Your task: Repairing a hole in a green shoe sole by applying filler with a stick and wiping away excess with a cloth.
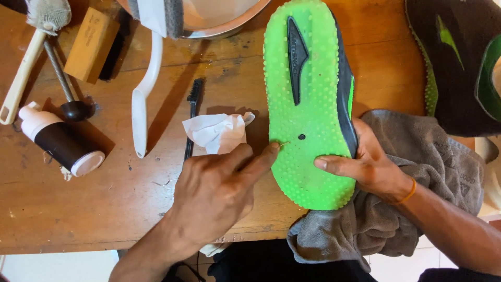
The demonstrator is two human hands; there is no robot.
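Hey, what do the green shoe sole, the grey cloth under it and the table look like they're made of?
Green shoe sole: probably rubber, matte, moulded with rows of small raised nubs.
Grey cloth: looks like soft towelling or microfibre, fuzzy and rumpled into folds.
Table: wood, with visible grain and board seams, worn and stained.

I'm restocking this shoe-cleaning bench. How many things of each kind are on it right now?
Shoes: 2 (green-soled shoe held by the right hand and touched by the left hand; second shoe)
Brushes: 4 (white brush, black brush, wooden brush, long brush)
Bottle: 1
Bowl: 1
Tissue: 1
Towel: 1
Total: 10
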